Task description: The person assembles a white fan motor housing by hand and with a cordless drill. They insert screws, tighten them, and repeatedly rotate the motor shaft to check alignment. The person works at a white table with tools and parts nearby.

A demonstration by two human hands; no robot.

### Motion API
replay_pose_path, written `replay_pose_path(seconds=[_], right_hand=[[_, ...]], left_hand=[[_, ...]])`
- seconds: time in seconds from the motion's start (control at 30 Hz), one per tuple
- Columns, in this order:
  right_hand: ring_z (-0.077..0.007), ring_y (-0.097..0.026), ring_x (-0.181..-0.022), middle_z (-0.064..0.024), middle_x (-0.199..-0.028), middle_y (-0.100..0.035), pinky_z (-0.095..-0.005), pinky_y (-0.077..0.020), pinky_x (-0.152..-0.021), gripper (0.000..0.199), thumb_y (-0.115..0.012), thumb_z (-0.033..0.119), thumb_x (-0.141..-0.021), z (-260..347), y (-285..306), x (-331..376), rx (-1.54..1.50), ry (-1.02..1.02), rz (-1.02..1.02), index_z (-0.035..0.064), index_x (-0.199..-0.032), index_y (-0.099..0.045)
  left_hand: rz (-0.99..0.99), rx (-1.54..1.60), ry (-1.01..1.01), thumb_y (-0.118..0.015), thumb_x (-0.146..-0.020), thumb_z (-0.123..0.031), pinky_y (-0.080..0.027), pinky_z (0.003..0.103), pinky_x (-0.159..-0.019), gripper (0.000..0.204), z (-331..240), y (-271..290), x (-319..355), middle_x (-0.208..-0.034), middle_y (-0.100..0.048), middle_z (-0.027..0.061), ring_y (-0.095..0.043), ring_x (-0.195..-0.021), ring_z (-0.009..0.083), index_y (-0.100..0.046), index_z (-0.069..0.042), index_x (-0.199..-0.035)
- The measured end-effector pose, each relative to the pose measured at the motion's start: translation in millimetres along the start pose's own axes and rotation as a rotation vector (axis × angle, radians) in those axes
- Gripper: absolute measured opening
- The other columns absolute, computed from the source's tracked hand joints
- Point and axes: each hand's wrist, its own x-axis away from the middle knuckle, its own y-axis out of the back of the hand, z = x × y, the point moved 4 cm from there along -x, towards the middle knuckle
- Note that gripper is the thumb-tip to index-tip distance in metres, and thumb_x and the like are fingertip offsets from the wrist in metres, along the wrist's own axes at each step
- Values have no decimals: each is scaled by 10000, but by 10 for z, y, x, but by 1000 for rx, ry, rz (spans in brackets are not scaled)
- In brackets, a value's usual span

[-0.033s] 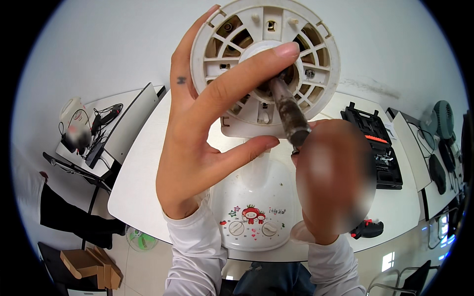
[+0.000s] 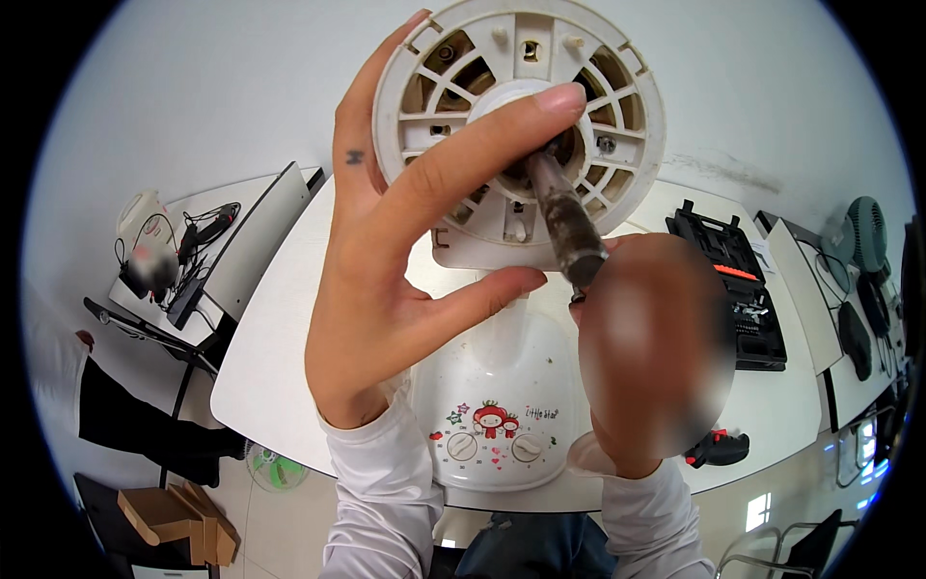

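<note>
A round white plastic motor housing (image 2: 652, 125) of a desk fan faces me, with slotted openings and a hole in its centre. My left hand (image 2: 376, 241) steadies its left side. The index finger lies across the front near the central hole, other fingers go behind the rim, and the thumb is apart below. My right hand (image 2: 656, 347), blurred, grips a worn grey-brown metal tool (image 2: 569, 217); its narrow end reaches into the central hole. The tool's handle and exact kind are hidden. Below stands the white fan base (image 2: 497, 372) with two round knobs and a red cartoon print.
On the white table (image 2: 280, 357), a black tool case (image 2: 757, 333) lies open at right. A black-and-red tool (image 2: 719, 449) rests near the front edge. At left are a person (image 2: 116, 405) and cardboard (image 2: 183, 521); a green fan (image 2: 866, 232) stands far right.
</note>
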Motion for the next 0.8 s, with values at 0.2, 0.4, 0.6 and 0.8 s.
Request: replay_pose_path(seconds=[0.2, 0.4, 0.6, 0.8], right_hand=[[-202, -634, -849, -126, -1010, -637, -280, -529, -700, 212, -764, -54, -682, 1, -11, 2, -18, 6, -10, 7, -860, -667], [-190, -639, -795, -111, -935, -660, -271, -524, -677, 230, -764, -70, -677, -2, 0, -10, 13, 46, -46, 7, -871, -667], [-166, -624, -671, -96, -839, -689, -247, -497, -570, 237, -743, -99, -688, -54, -52, -28, -186, -22, -40, 1, -888, -663], [-142, -567, -607, -80, -838, -691, -239, -455, -523, 240, -754, -84, -683, -62, -29, -37, -168, -71, -40, 8, -887, -666]], left_hand=[[-53, 100, -66, -877, -494, -209, -416, 428, -1038, 925, -103, -4, -34, -1363, -507, 121, -372, -1341, 292, -510, -19, -1322], [-8, -33, 78, -883, -500, -255, -390, 429, -1047, 963, -121, -18, -51, -1393, -470, 140, -385, -1333, 293, -485, -14, -1343], [-31, -32, -38, -890, -494, -314, -367, 424, -1059, 1078, 38, 12, 2, -1447, -400, 150, -388, -1332, 291, -404, -16, -1409], [10, 82, -159, -890, -490, -355, -373, 424, -1056, 1092, -75, 21, -72, -1456, -388, 148, -379, -1337, 292, -404, -22, -1409]])
